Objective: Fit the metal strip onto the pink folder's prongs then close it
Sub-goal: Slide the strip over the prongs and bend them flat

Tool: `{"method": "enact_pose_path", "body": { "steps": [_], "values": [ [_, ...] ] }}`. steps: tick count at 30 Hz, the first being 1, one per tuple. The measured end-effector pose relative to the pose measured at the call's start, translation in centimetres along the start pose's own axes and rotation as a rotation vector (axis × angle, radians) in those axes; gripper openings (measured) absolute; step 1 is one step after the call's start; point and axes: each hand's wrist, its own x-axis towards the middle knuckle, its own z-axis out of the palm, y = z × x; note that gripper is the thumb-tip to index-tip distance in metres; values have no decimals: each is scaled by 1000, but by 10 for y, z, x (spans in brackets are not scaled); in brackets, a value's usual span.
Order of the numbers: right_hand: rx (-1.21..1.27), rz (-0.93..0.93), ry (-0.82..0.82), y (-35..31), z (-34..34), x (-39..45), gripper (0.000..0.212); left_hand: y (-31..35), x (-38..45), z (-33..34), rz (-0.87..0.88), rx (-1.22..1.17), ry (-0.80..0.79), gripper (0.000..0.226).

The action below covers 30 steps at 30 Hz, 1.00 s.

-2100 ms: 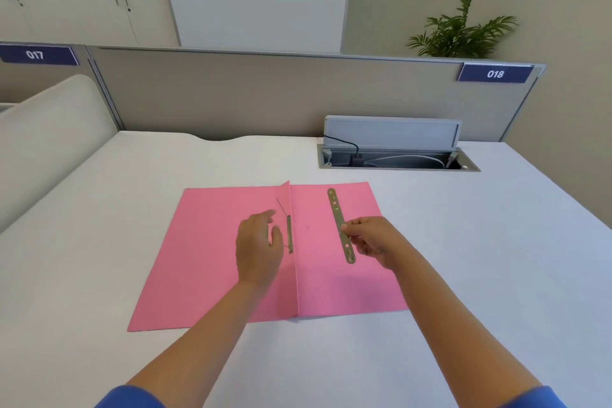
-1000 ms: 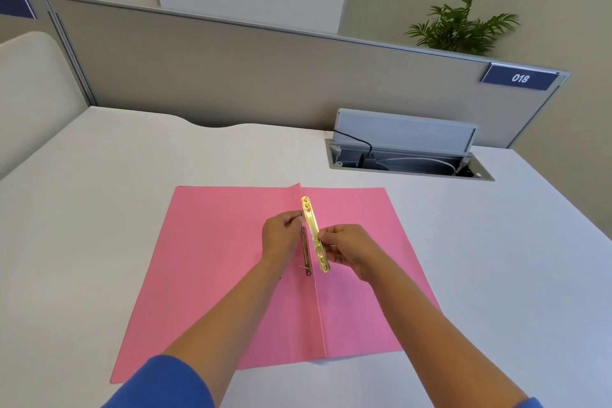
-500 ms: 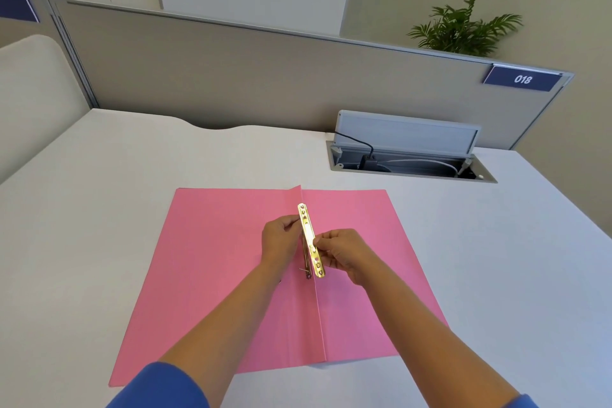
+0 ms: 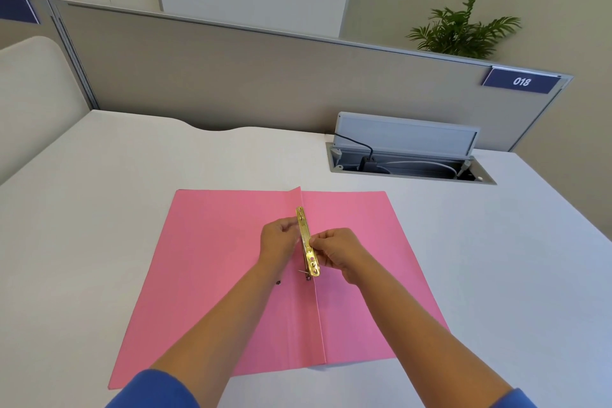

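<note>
The pink folder (image 4: 215, 275) lies open and flat on the white desk (image 4: 99, 192). A gold-coloured metal strip (image 4: 306, 235) stands on edge along the folder's spine fold. My right hand (image 4: 337, 253) pinches the strip near its middle. My left hand (image 4: 280, 240) touches it from the left side, fingers curled at the strip and the fastener beneath. A thin prong tip (image 4: 302, 272) sticks out to the left just below the strip's near end. The rest of the fastener is hidden by my hands.
An open cable hatch (image 4: 407, 162) with a raised lid and cables sits at the back right of the desk. A grey partition (image 4: 231, 76) runs behind the desk, with a plant (image 4: 460, 30) beyond it.
My right hand lifted the strip off the right flap and carried it left to the spine. My left hand closed in on it. In the last half second the strip barely shifted.
</note>
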Motion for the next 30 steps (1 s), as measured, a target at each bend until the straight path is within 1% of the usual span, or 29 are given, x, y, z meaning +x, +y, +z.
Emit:
{"method": "enact_pose_path", "body": {
  "steps": [3,5,7,9,11,14,17,19,21,23,26,28,30],
  "values": [
    [3,-6,-1,-1,1,2,22,4,-1,-1,-60,-20,55,32],
    [3,-11,-1,-1,2,3,23,9,-2,-2,-156,-105,94,28],
    [-4,-15,-2,-1,2,3,22,15,-5,-4,-270,-202,46,14],
    [-13,-22,-7,0,2,3,20,18,-8,-5,-341,-205,-25,7],
    [-15,-32,-10,0,2,4,20,20,-10,-6,-353,-202,-44,5],
    [-5,-50,-22,1,2,3,20,22,-9,-7,-344,-231,-28,14],
    [-18,-65,-36,3,-5,0,17,23,-9,-9,-350,-264,-35,16],
    [-127,-76,-62,8,-11,-4,16,24,-10,-11,-357,-266,-41,17],
    [-317,-123,-118,16,-16,-9,25,25,-11,-12,-358,-256,-46,17],
    [-426,-182,-196,24,-15,-14,29,26,-11,-13,-354,-250,-53,17],
    [-417,-212,-264,34,-9,-17,28,26,-11,-14,-353,-251,-50,16],
    [-392,-231,-257,38,-6,-16,24,25,-12,-14,-354,-245,-51,16],
    [-424,-280,-210,42,-3,-15,20,25,-12,-15,-357,-250,-52,15]
  ]
}}
